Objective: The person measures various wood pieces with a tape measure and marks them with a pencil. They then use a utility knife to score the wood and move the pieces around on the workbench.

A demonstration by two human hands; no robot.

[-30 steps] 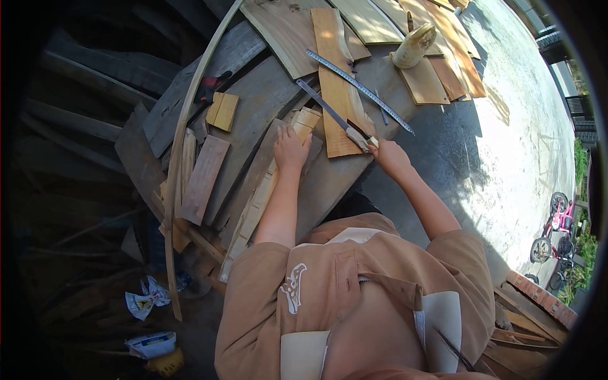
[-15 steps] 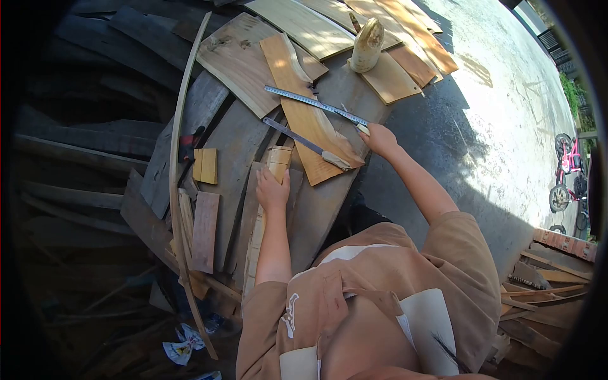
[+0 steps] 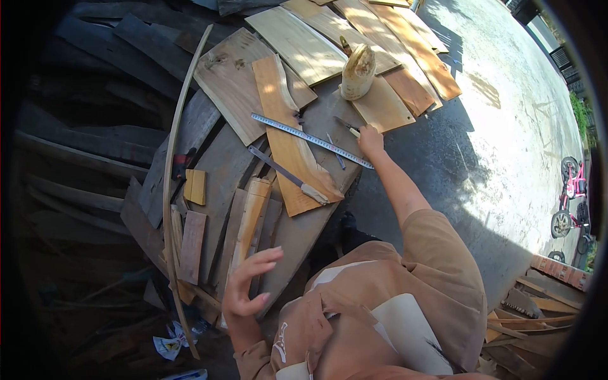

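Note:
My right hand [image 3: 370, 140] is closed around the pale handle of a small knife [image 3: 346, 125], its dark blade pointing up and left. My left hand [image 3: 248, 285] is raised with fingers apart, holding nothing, near the lower end of a long pale wood piece [image 3: 254, 212]. Between the hands, a wavy-edged orange plank [image 3: 278, 120] lies on the work surface. A white measuring strip [image 3: 310, 140] crosses it, and a dark flat blade with a wrapped handle [image 3: 285, 172] rests lower on it. A thin pen-like stick [image 3: 336, 152] lies by the strip.
A pale upright container [image 3: 358, 75] stands on a small board [image 3: 386, 107]. Wider boards [image 3: 231, 79] lie at the back. Two yellow blocks [image 3: 195, 187] and a long thin strip [image 3: 170, 171] are on the left. Pink bicycles [image 3: 573, 187] stand far right.
My left hand has let go of the long wood piece and pulled back toward me, opening. My right hand has moved slightly up and left; the knife's blade now shows clear of the measuring strip.

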